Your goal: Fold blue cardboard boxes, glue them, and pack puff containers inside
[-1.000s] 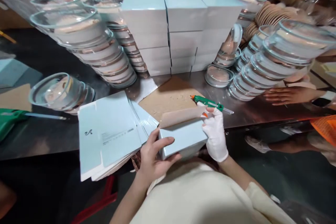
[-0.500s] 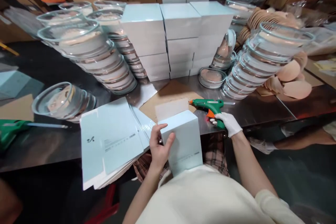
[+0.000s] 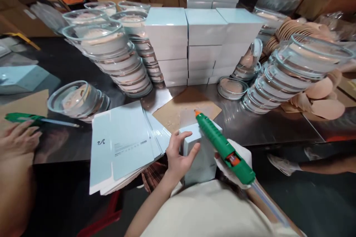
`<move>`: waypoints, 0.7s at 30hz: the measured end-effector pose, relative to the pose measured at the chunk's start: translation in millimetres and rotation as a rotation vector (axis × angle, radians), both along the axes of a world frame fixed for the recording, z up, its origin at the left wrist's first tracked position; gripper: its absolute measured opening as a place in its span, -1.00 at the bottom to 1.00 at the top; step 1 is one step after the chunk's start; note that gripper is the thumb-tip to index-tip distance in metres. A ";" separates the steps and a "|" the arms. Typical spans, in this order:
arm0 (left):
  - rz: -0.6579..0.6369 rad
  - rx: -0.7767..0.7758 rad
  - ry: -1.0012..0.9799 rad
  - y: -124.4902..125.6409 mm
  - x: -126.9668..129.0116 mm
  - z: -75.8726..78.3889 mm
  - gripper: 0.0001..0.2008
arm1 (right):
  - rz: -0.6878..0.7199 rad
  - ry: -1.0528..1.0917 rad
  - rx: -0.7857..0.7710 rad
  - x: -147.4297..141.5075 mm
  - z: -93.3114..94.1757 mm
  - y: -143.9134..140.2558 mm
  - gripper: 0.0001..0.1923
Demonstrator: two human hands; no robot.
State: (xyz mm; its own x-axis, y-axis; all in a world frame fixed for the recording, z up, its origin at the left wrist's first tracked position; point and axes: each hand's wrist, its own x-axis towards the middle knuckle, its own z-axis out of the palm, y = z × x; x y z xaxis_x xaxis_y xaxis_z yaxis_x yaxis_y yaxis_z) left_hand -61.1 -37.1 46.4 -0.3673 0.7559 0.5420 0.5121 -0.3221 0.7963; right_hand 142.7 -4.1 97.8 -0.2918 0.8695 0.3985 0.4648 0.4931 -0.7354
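Left hand [image 3: 179,155] clamped on the pale blue box [image 3: 200,155], thumb on the near face, fingers hooked over the top left edge. Box upright at the near edge of the table [image 3: 278,126], just in front of the brown cardboard sheet [image 3: 178,109]; half a second back tilted lower toward the lap, its flap raised, now nearer the sheet. Right hand [image 3: 233,161], in a white glove, wrapped round the grip of the green glue gun [image 3: 222,148]. Gun no longer lying on the table right of the box as before: lifted, angled, orange nozzle [image 3: 197,113] poised over the box's top rear edge, whether touching cannot be told. Clear glue stick [image 3: 267,203] jutting from the gun's back, past the right of the box.

Left of the box, touching it, a fanned pile of flat blue cartons [image 3: 122,144] overhanging the table edge. Behind the box, past the cardboard sheet, three stacks of closed blue boxes [image 3: 205,40], flanked by leaning stacks of clear round dishes [image 3: 116,55]. Far left of the box, another person's hand [image 3: 19,139], newly in view, resting open beside a second green glue gun [image 3: 27,118].
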 end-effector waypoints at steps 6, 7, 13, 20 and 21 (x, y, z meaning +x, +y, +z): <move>-0.008 0.025 0.042 -2.1 0.4 -0.7 -0.72 | 0.095 -0.216 0.252 -15.6 -4.3 7.5 -0.82; -0.011 0.025 0.039 -2.8 -0.1 -1.5 -0.72 | 0.090 -0.236 0.250 -13.9 -7.3 9.0 -0.82; 0.020 -0.026 -0.022 -8.8 -10.7 -10.8 -0.72 | -0.120 -0.048 -0.163 24.6 -32.8 18.4 -0.71; 0.016 -0.057 -0.176 -14.8 -26.9 -17.7 -0.71 | -0.161 0.263 -0.767 15.5 -52.6 68.7 -0.46; 0.014 -0.048 -0.190 -15.4 -28.0 -17.6 -0.70 | -0.176 0.286 -0.846 9.7 -53.4 77.0 -0.41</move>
State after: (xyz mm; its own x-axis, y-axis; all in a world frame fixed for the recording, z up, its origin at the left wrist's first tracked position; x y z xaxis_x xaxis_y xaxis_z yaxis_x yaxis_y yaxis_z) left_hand -89.1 -52.5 28.8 -0.4701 0.7735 0.4250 0.3553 -0.2749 0.8934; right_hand 152.4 72.9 44.4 -0.1150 0.9274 -0.3561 0.2261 -0.3246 -0.9184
